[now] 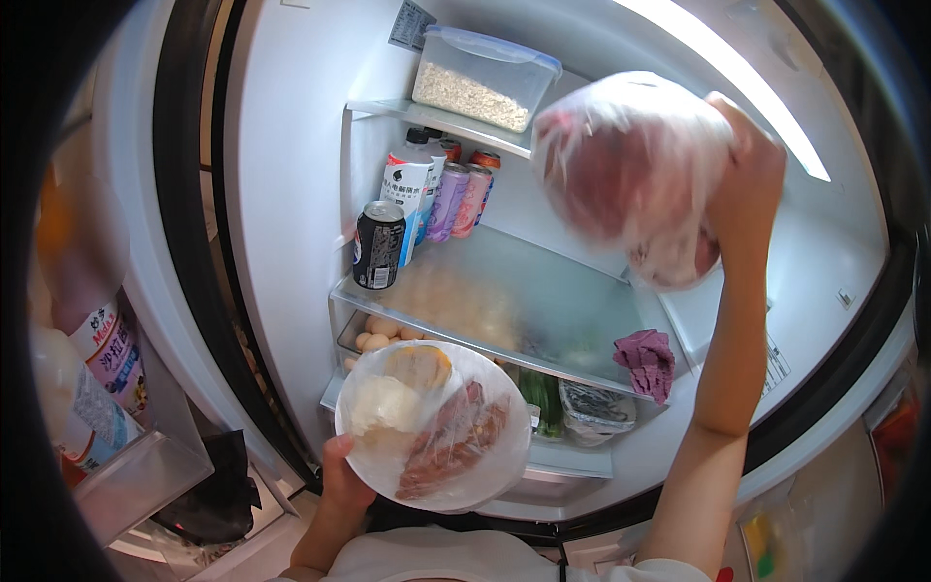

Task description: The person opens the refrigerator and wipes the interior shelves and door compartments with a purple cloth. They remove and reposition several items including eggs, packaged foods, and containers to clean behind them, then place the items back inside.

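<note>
My left hand [345, 471] grips the left edge of a white plate [513, 440] stretched over with cling film. Beneath the film lie a pale lump of food [382, 404], a yellowish piece [420, 365] and reddish-brown slices [458, 440] that look like meat. Up at the right, my right hand [745, 171] holds a clear plastic bag [633, 160] in front of the upper shelf. Dark red contents show through the bag, too blurred to name. Behind both hands stands the open refrigerator. A purple cloth [646, 364] hangs over the right front edge of the middle glass shelf [567, 291].
A lidded container of oat-like flakes [473, 91] stands on the upper shelf. Bottles [407, 171], a black can [379, 244] and slim cans [447, 200] line the middle shelf's left. Below are eggs [378, 331], green vegetables [540, 400] and a wrapped tray [596, 409]. The door bin [145, 476] holds bottles.
</note>
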Available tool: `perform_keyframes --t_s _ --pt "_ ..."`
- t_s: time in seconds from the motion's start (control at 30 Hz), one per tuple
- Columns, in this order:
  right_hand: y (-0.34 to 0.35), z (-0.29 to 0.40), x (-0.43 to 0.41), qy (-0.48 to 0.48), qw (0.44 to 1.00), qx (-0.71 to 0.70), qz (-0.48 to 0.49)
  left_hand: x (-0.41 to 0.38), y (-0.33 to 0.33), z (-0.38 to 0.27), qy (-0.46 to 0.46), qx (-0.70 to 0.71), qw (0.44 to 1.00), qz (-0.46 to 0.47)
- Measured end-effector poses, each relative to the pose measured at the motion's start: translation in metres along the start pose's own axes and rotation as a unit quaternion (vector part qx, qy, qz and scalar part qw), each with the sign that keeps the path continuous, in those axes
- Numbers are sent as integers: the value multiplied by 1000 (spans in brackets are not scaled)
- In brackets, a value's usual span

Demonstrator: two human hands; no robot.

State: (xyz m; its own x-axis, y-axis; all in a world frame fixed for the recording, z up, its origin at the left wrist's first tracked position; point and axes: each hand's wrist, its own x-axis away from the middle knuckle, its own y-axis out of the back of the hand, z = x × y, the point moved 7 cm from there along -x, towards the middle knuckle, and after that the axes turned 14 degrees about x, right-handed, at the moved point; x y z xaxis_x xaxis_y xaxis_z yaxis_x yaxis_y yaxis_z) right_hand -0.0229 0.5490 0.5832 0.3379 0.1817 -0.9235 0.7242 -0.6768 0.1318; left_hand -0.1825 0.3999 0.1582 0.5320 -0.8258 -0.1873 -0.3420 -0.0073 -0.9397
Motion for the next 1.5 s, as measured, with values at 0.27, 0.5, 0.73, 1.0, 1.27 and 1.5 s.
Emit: perform_keyframes --t_s 0.27,0.5,0.73,1.0,1.27,1.5 --pt "-44 -17 -64 27 986 159 42 6 1 -1 21 -1 1000 -4" --pt "-102 -3 -46 145 971 189 29 9 -4 -6 0 9 1000 4" --pt "-147 -21 -31 115 966 224 63 7 -7 -6 -5 6 1000 15" --pt "-189 -15 -33 163 957 183 156 5 -8 4 28 -8 999 18" --pt "-141 -35 22 262 941 49 207 4 -18 0 38 14 999 2" --pt "-125 -51 38 252 941 -54 221 -9 -24 9 54 26 998 11"
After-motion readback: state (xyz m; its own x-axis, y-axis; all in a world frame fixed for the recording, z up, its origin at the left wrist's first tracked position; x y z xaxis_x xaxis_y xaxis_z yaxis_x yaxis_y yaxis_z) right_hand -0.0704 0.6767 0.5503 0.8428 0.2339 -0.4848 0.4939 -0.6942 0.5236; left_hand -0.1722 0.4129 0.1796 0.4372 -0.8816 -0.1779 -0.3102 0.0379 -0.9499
